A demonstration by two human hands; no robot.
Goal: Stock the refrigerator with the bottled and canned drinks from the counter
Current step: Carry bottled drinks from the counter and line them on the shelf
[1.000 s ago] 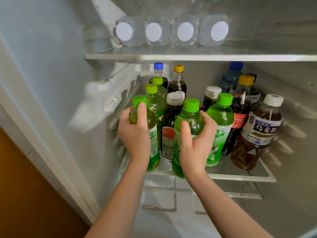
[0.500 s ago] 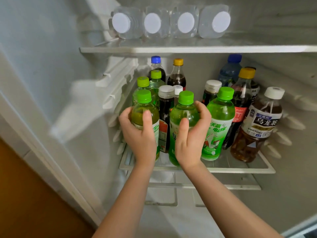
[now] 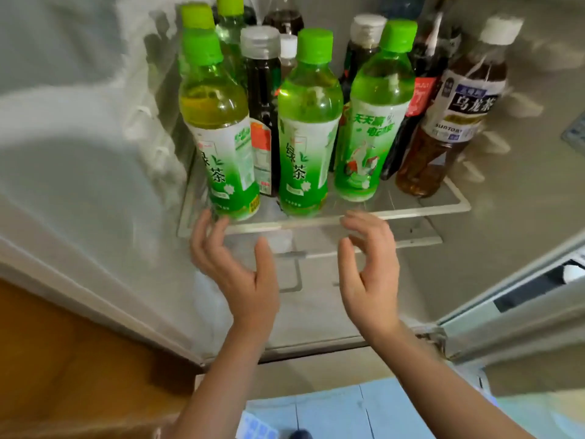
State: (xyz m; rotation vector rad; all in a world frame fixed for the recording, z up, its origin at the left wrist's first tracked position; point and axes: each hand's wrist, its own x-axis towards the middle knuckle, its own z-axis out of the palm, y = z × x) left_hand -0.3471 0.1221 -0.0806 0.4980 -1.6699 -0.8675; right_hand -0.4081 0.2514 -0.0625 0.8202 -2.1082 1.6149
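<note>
Two green tea bottles stand upright at the front of the glass fridge shelf [image 3: 437, 206]: one on the left [image 3: 218, 134], one in the middle [image 3: 308, 131]. A third green bottle [image 3: 370, 128] and a brown oolong tea bottle [image 3: 449, 122] stand to their right. My left hand [image 3: 237, 274] hovers below the shelf edge, fingers relaxed, holding nothing; its fingertips are close under the left bottle. My right hand [image 3: 370, 274] is also empty, fingers loosely bent, in front of the shelf.
Several dark and green bottles crowd the shelf behind the front row. The fridge's left wall [image 3: 79, 153] and right wall [image 3: 522, 217] close in the shelf. A lower shelf [image 3: 411, 239] lies beneath. The fridge door [image 3: 522, 305] stands at the right, pale blue floor tiles [image 3: 348, 410] below.
Both hands have let go of the two green tea bottles and drawn back below the shelf edge. The bottles now stand on the shelf. The camera has tilted down.
</note>
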